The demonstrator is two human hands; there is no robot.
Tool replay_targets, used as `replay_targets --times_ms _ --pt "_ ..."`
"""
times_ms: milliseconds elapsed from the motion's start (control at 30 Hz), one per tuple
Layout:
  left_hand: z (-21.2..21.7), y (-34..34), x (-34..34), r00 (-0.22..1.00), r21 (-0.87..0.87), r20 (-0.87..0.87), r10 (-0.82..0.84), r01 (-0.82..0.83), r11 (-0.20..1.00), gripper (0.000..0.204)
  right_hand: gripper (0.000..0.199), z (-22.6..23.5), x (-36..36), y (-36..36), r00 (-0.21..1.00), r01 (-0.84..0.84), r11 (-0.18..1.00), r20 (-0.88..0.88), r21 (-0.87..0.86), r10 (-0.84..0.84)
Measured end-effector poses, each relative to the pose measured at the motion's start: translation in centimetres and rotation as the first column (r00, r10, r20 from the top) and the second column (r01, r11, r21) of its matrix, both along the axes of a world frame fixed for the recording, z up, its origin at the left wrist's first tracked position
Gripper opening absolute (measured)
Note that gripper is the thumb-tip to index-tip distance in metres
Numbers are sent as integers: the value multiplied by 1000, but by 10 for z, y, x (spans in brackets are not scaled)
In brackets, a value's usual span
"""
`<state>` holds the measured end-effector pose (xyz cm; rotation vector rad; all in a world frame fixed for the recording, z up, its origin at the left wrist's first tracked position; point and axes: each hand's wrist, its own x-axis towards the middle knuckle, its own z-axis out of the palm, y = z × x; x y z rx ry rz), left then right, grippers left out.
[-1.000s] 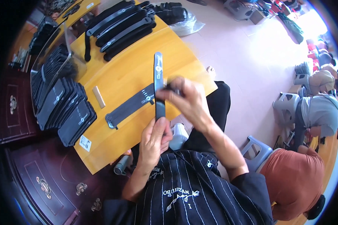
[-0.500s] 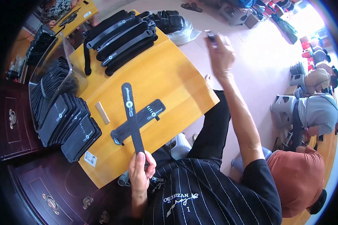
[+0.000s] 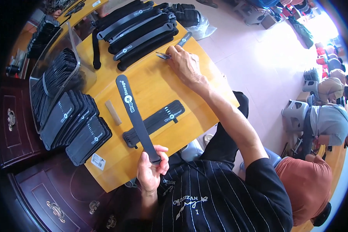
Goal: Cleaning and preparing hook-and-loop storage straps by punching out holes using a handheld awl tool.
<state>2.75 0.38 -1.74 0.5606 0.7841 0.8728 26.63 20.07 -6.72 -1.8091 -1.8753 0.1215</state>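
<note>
My left hand (image 3: 152, 172), at the table's near edge, grips the lower end of a long black strap (image 3: 137, 118) with white print. The strap slants up and to the left, over one end of a small stack of similar straps (image 3: 162, 120) on the table. Toward the far edge, my right hand (image 3: 185, 65) is closed around a small metal tool with pointed tips, which looks like scissors (image 3: 163, 55). Its handles are hidden in my fingers. Just beyond that hand, a printed strap end (image 3: 185, 38) shows at the table edge; I cannot tell whether the hand touches it.
Long black bundles (image 3: 143, 33) are piled at the table's far side. Packed straps (image 3: 87, 131) lie at the left, beside a clear plastic bin (image 3: 75, 63). A thin wooden strip (image 3: 113, 112) rests mid-table. A person in a rust-coloured top (image 3: 303, 189) sits to my right.
My right hand has swung left from beyond the table's right side to over its far part. A strap end now shows beside it. My left hand keeps its strap. The view has shifted slightly.
</note>
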Motion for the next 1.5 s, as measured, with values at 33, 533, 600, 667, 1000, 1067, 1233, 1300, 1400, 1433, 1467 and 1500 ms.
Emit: replay_targets --times_ms 33,533,600,667,1000,1067,1233,1300,1400,1433,1467,1500 --pt "-2 2 -1 1000 21 21 -7 6 1000 60 14 2 -1 0 1000 -3 1000 4 -3 3" --pt "-8 6 -4 1000 228 25 13 -19 973 49 29 5 -28 -5 991 52 991 -120 -123 -67" --pt "-10 5 -2 1000 281 22 5 -11 960 46 30 2 -27 -3 987 42 996 -153 -76 -54" --pt "-11 3 -1 1000 317 0 -10 9 948 41 32 -1 -22 -4 981 20 1000 -195 -6 -21" --pt "-5 19 21 983 487 20 185 -171 857 35 17 75 -27 -169 682 -177 977 -730 -120 34" --pt "-6 21 22 983 477 67 170 -181 860 31 15 94 -35 -199 670 -233 920 -738 -316 -84" --pt "-5 16 38 973 483 86 214 -229 846 31 16 95 -46 -227 647 -278 935 -763 -222 11" --pt "-5 11 45 976 509 71 207 -214 834 31 17 93 -44 -231 637 -278 936 -771 -215 12" --pt "-2 2 52 977 517 12 211 -187 835 33 19 88 -40 -236 603 -269 955 -795 -123 67" --pt "-2 0 52 976 515 -12 219 -182 837 33 19 88 -38 -237 604 -285 951 -793 -121 79" --pt "-3 -2 52 973 514 -34 227 -177 839 33 19 89 -36 -238 605 -301 946 -791 -120 92" --pt "-2 -4 53 975 526 -34 221 -170 833 32 19 89 -35 -240 604 -296 949 -792 -110 96"
